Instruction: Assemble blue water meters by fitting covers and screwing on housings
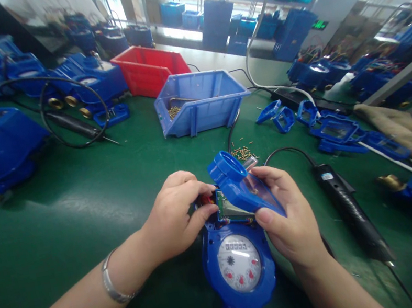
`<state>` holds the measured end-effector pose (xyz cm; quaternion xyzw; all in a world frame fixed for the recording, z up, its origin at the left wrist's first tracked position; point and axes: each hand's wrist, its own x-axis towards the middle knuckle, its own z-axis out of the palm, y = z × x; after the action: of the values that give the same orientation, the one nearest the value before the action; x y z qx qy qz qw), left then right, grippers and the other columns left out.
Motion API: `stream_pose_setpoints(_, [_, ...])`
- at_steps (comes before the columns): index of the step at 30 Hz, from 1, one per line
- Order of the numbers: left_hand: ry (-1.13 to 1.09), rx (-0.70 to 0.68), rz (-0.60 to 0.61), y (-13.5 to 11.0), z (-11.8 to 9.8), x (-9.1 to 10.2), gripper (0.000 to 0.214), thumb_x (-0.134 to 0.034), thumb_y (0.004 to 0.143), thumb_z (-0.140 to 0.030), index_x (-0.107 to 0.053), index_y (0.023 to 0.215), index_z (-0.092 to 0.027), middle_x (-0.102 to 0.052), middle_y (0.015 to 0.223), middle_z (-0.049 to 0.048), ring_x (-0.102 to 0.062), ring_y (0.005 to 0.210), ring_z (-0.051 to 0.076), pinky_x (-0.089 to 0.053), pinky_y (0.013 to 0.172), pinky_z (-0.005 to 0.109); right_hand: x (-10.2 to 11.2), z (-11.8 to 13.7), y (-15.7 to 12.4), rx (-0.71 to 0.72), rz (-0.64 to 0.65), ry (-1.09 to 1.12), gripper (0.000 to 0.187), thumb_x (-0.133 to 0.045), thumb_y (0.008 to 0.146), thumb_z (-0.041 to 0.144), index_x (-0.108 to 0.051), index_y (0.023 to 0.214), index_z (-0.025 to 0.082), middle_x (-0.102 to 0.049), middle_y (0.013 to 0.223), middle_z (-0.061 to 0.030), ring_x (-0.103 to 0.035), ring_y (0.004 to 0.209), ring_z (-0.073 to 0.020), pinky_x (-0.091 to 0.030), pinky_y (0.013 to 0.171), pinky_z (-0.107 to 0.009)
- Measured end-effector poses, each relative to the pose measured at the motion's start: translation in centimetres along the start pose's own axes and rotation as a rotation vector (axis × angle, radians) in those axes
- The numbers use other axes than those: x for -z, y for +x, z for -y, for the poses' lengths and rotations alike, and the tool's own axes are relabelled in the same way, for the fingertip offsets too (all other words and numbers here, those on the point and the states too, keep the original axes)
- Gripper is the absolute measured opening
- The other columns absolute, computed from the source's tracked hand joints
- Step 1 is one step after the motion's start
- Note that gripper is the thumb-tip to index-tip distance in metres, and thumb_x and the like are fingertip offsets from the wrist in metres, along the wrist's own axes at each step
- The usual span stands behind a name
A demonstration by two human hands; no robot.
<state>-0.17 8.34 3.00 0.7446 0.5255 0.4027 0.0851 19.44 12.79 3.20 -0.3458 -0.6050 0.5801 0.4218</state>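
Cover (239,190) sits tilted in the right grip (295,218), over the meter (239,262).

Meter dial (240,264) is showing unreadable digits (236,247), green sign (319,25) is glowing illegibly, black screwdriver (354,213) is bearing a blurred label (327,176)

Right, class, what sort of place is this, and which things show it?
Most likely a meter assembly or repair workshop: an opened blue meter shows its circuit board, small brass-coloured screws lie loose on the green bench, and a black corded tool rests to the right.
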Motion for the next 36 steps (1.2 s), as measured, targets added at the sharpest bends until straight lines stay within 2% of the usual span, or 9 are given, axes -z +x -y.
stream_pose_setpoints(6, [-0.09,0.084,-0.083,0.1,-0.5,-0.4,0.007,-0.057,0.08,-0.015,-0.063,0.077,-0.018,-0.069,0.081,0.0043,-0.063,0.082,0.018,-0.052,0.073,0.033,0.0,-0.1,0.0,0.005,-0.007,-0.009,0.052,-0.072,0.067,0.046,-0.052,0.112,0.029,-0.054,0.112,-0.0041,-0.055,0.095,-0.0224,-0.045,0.084,-0.037])
stream_pose_setpoints(9, [-0.177,0.259,-0.129,0.1,-0.7,-0.7,0.016,-0.065,0.074,-0.017,-0.061,0.09,-0.017,-0.072,0.081,0.0034,-0.067,0.077,0.018,-0.054,0.07,0.032,-0.1,-0.2,0.0,-0.006,-0.008,0.001,0.052,-0.072,0.067,0.046,-0.052,0.112,0.029,-0.054,0.113,-0.0043,-0.055,0.095,-0.0227,-0.045,0.084,-0.038])
stream_pose_setpoints(12, [-0.244,0.354,-0.201,-0.1,-1.0,-1.1,0.014,-0.07,0.071,-0.018,-0.062,0.083,-0.017,-0.073,0.079,0.0031,-0.069,0.073,0.017,-0.056,0.067,0.029,0.0,-0.3,0.1,-0.012,-0.007,0.007,0.052,-0.073,0.067,0.047,-0.052,0.112,0.03,-0.054,0.112,-0.0041,-0.055,0.095,-0.0227,-0.045,0.084,-0.038])
stream_pose_setpoints(18, [0.016,0.023,-0.33,-0.6,-1.0,-1.5,0.004,-0.065,0.077,-0.019,-0.065,0.074,-0.018,-0.073,0.079,0.0048,-0.068,0.075,0.018,-0.056,0.071,0.033,-0.1,-0.3,0.0,-0.007,-0.029,-0.035,0.054,-0.071,0.066,0.05,-0.052,0.112,0.029,-0.054,0.112,-0.0044,-0.055,0.096,-0.0243,-0.045,0.086,-0.042])
stream_pose_setpoints(23, [0.021,-0.071,-0.24,0.0,-0.7,-0.9,0.006,-0.061,0.079,-0.017,-0.061,0.073,-0.016,-0.072,0.076,0.0055,-0.066,0.073,0.018,-0.052,0.075,0.037,-0.1,-0.4,0.0,-0.008,-0.02,-0.021,0.053,-0.071,0.067,0.049,-0.052,0.112,0.03,-0.054,0.112,-0.004,-0.055,0.095,-0.0239,-0.044,0.086,-0.041])
stream_pose_setpoints(27, [-0.002,-0.005,-0.027,0.7,-0.3,-0.1,0.009,-0.055,0.08,-0.018,-0.06,0.074,-0.016,-0.069,0.08,0.006,-0.062,0.08,0.02,-0.05,0.073,0.036,-0.1,-0.3,0.0,-0.007,-0.01,-0.015,0.052,-0.071,0.067,0.048,-0.051,0.112,0.03,-0.053,0.112,-0.0038,-0.055,0.094,-0.0236,-0.046,0.084,-0.04])
stream_pose_setpoints(29, [0.001,0.049,0.01,0.9,-0.2,0.1,0.006,-0.056,0.08,-0.02,-0.061,0.08,-0.016,-0.068,0.083,0.0064,-0.061,0.084,0.021,-0.049,0.074,0.037,-0.1,-0.2,0.0,-0.007,0.0,-0.015,0.052,-0.072,0.067,0.047,-0.051,0.112,0.031,-0.053,0.112,-0.0033,-0.055,0.096,-0.0235,-0.045,0.084,-0.039])
stream_pose_setpoints(31, [-0.021,0.111,-0.003,1.0,-0.2,0.0,0.008,-0.059,0.077,-0.021,-0.061,0.084,-0.016,-0.068,0.085,0.006,-0.061,0.083,0.021,-0.049,0.073,0.036,-0.1,-0.2,0.0,-0.007,0.004,-0.012,0.052,-0.072,0.067,0.046,-0.051,0.112,0.031,-0.054,0.113,-0.0032,-0.055,0.096,-0.0233,-0.045,0.084,-0.038])
stream_pose_setpoints(36, [-0.17,0.244,-0.156,0.5,-0.6,-0.7,0.007,-0.065,0.074,-0.019,-0.061,0.069,-0.017,-0.07,0.072,0.0025,-0.064,0.069,0.017,-0.05,0.064,0.031,0.0,-0.2,0.0,-0.007,0.003,-0.017,0.052,-0.072,0.068,0.047,-0.052,0.113,0.031,-0.054,0.112,-0.0042,-0.054,0.097,-0.0239,-0.044,0.085,-0.039])
